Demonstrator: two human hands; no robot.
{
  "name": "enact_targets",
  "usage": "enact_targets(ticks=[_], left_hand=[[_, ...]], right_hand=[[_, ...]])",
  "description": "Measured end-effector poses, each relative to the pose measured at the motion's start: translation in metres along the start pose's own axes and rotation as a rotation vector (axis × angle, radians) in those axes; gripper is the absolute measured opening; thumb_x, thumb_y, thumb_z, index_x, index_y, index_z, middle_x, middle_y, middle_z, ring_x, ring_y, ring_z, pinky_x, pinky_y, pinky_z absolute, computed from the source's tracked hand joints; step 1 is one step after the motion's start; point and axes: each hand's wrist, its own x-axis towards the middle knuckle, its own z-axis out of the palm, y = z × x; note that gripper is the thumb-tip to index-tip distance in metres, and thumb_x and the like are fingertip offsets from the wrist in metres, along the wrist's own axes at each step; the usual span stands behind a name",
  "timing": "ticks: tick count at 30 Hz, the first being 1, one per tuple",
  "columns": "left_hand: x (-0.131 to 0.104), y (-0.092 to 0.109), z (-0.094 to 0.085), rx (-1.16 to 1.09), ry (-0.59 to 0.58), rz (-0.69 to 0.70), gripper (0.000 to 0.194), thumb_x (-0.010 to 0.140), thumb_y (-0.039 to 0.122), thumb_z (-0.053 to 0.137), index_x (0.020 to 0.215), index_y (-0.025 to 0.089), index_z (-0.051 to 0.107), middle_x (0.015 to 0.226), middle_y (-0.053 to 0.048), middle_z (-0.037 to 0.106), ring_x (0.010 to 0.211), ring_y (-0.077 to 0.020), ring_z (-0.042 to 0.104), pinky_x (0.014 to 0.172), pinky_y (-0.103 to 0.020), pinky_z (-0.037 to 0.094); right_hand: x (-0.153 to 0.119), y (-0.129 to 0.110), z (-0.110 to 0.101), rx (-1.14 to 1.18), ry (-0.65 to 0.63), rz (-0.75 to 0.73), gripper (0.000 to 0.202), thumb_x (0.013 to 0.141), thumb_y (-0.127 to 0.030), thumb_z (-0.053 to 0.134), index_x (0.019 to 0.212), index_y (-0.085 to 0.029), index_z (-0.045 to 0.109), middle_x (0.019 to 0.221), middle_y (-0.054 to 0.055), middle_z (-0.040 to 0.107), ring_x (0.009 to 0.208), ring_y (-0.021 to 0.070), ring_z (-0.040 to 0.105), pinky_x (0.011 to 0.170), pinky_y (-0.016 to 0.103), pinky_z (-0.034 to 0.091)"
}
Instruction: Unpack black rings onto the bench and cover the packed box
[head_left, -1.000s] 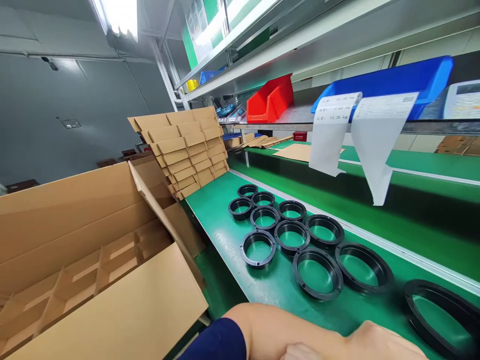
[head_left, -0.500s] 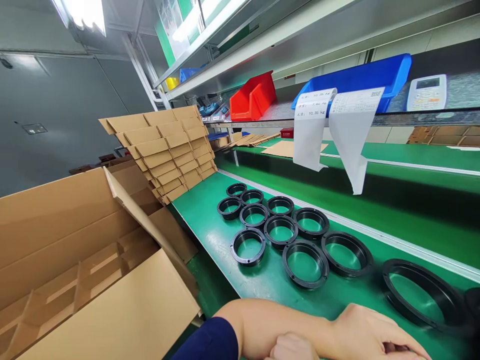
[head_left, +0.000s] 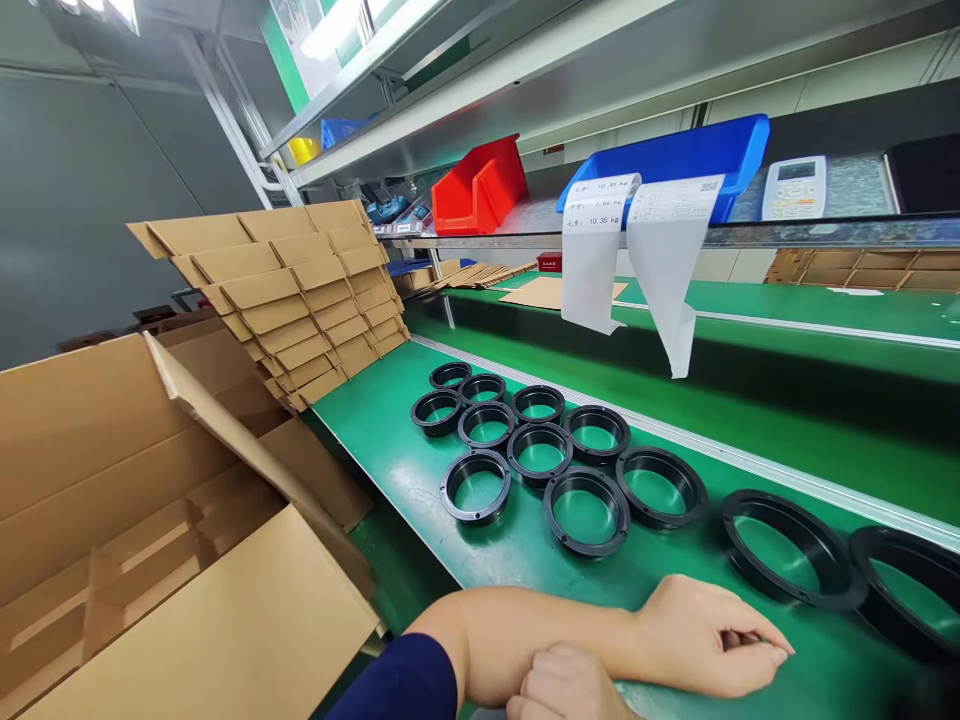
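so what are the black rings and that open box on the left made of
The black rings look like moulded plastic or coated metal, which one is unclear: even satin black with soft highlights and small holes round the flange. The open box is plain brown corrugated cardboard, matte, with folded flaps and slotted dividers inside. The left hand rests on the green mat near the rings.
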Motion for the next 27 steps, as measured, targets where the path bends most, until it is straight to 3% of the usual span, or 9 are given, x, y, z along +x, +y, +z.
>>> enact_targets(ticks=[3, 10, 20, 27], left_hand=[[0.0, 0.004, -0.002, -0.019, 0.039, 0.043, 0.023, 0.087, 0.025, 0.072, 0.105, 0.016, 0.081, 0.083, -0.003, 0.077, 0.075, -0.0147, 0.071, 0.08, -0.018, 0.056], [0.0, 0.005, -0.005, -0.053, 0.069, 0.1, 0.02, 0.081, 0.017, 0.074, 0.099, 0.012, 0.082, 0.078, -0.005, 0.075, 0.063, -0.0131, 0.065, 0.068, -0.018, 0.054], [0.0, 0.005, -0.003, -0.068, 0.094, 0.139, 0.018, 0.08, 0.012, 0.075, 0.096, 0.008, 0.082, 0.074, -0.006, 0.075, 0.066, -0.0131, 0.067, 0.069, -0.016, 0.052], [-0.001, 0.006, -0.003, -0.064, 0.076, 0.084, 0.02, 0.083, 0.017, 0.075, 0.1, 0.011, 0.082, 0.079, -0.005, 0.076, 0.071, -0.0139, 0.07, 0.076, -0.016, 0.055]], right_hand=[[0.005, 0.001, 0.001, 0.046, 0.105, -0.03, 0.05, 0.113, -0.029, 0.036, 0.068, -0.018, 0.054, 0.056, -0.002, 0.043, 0.048, 0.012, 0.039, 0.045, 0.027, 0.024], [0.015, -0.001, -0.003, 0.023, 0.141, -0.025, 0.058, 0.116, -0.031, 0.031, 0.064, -0.016, 0.053, 0.055, -0.003, 0.038, 0.048, 0.0111, 0.036, 0.046, 0.028, 0.022], [0.008, 0.001, 0.001, 0.021, 0.082, -0.023, 0.056, 0.116, -0.035, 0.033, 0.066, -0.017, 0.053, 0.054, -0.003, 0.038, 0.048, 0.0114, 0.037, 0.046, 0.027, 0.024], [-0.002, 0.0, 0.01, 0.029, 0.076, 0.01, 0.054, 0.116, -0.035, 0.033, 0.068, -0.019, 0.053, 0.054, -0.003, 0.04, 0.048, 0.0118, 0.038, 0.046, 0.026, 0.025]])
